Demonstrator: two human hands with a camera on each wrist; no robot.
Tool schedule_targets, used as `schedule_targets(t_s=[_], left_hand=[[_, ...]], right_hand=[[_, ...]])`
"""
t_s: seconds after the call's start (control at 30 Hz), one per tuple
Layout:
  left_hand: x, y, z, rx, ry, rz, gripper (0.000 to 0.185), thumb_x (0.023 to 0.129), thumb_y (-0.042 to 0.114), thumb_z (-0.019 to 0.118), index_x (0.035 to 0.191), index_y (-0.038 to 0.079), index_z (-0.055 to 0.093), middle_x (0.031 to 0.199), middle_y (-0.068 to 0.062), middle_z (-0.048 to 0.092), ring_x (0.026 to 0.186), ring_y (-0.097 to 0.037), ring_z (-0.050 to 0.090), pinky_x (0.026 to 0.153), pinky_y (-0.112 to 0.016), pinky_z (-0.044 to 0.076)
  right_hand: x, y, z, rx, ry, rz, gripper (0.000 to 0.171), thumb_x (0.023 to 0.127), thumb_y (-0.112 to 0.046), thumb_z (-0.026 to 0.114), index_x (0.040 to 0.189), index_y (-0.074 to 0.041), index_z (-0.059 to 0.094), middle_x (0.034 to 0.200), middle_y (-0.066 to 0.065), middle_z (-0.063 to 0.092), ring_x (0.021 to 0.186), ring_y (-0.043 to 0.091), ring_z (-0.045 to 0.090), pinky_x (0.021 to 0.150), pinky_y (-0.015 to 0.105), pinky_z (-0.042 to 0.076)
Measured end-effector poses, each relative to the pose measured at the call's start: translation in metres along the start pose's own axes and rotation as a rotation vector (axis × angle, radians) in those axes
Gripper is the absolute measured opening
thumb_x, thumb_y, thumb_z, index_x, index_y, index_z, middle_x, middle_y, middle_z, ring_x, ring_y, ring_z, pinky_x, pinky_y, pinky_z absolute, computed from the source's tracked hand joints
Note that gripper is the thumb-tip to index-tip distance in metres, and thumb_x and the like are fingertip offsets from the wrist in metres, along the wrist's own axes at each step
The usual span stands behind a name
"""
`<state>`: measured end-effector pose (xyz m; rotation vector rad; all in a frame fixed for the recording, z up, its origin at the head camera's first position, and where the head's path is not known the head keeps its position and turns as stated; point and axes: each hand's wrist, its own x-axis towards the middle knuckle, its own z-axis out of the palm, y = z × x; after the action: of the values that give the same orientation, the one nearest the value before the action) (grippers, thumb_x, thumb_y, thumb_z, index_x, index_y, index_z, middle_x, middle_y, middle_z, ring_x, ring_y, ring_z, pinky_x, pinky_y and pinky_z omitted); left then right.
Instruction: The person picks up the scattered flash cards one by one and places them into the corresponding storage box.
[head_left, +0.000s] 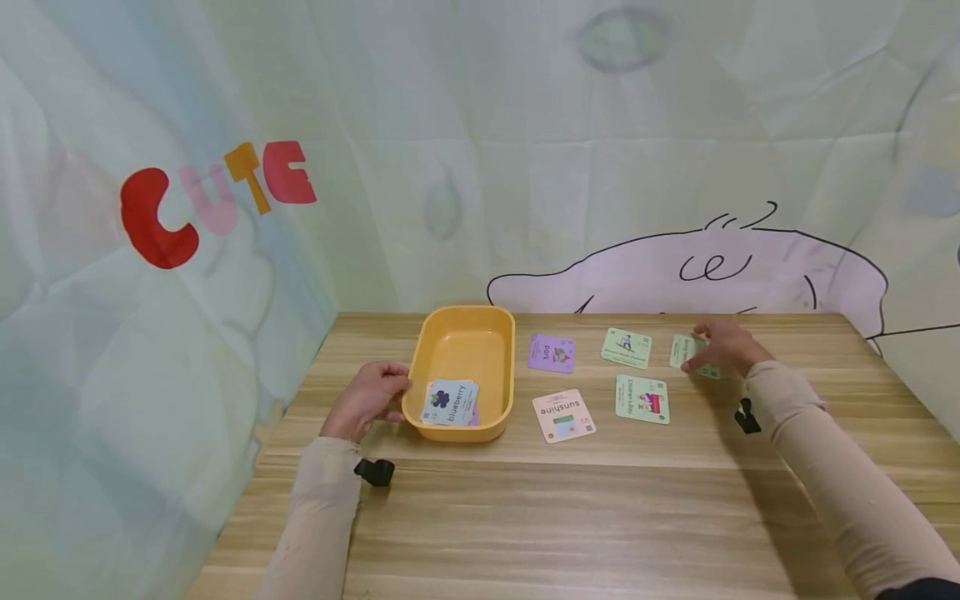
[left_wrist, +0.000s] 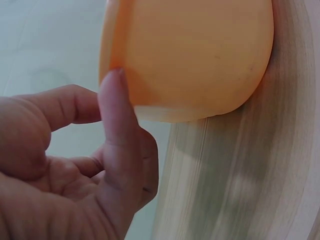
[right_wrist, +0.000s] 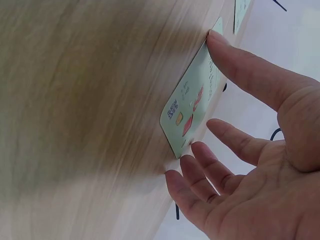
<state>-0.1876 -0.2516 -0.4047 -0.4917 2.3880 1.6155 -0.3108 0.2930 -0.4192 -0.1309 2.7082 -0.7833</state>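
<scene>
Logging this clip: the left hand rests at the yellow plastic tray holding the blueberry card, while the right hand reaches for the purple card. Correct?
Not quite. The right hand touches a pale green card, not the purple card; the head view shows it. The left hand is at the yellow plastic tray.

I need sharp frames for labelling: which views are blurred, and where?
Head view: sharp, soft shadows under the arms. Left wrist: wooden table streaked beside the orange plastic tray. Right wrist: wood smeared, pale green card and right hand fairly clear.
</scene>
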Motion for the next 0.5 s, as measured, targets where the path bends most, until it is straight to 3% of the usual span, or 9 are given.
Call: schedule_targets(t_s=[0.5], left_hand=[[0.0006, -0.0006, 0.0005, 0.002, -0.001, 0.008, 0.028, 0.104, 0.014, 0.055, 0.128, 0.0, 0.056, 0.116, -0.016, 0.057, 0.091, -0.023, 0.059, 0.069, -0.036, 0.064]], right_hand=[[-0.0004, 0.0016, -0.003, -0.116, 0.022, -0.001, 0.08, 0.08, -0.036, 0.087, 0.132, 0.012, 0.05, 0.136, 0.039, 0.04, 0.116, 0.049, 0.043, 0.105, 0.069, 0.039]])
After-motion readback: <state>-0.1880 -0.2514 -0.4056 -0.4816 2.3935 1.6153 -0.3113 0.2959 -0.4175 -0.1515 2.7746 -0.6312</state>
